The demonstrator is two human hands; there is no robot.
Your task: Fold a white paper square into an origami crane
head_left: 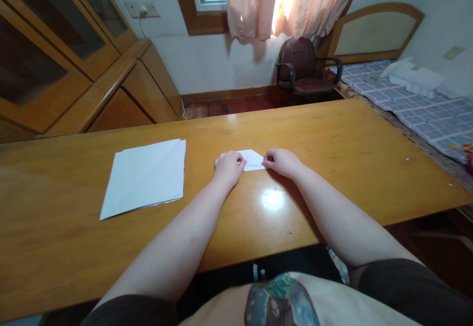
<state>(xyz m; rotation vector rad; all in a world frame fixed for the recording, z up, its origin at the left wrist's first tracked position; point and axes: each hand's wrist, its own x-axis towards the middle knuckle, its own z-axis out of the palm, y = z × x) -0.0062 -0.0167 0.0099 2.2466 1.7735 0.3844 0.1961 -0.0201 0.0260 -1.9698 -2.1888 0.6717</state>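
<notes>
A small folded piece of white paper [253,158] lies on the wooden table [318,129], with a fold line running across its near part. My left hand [228,168] covers the paper's left end, its thumb and fingers closed at that edge. At the right corner, my right hand [281,162] pinches the paper between thumb and fingers. The parts of the paper under my fingers are hidden. Left of my hands rests a stack of white paper sheets [148,176], touched by neither hand.
Beyond the table stand a brown armchair [301,67] and a curtained window [251,1]. Wooden cabinets [136,89] line the left side. A bed [417,94] with a checked cover is at the right. Small white scraps lie near the table's right edge.
</notes>
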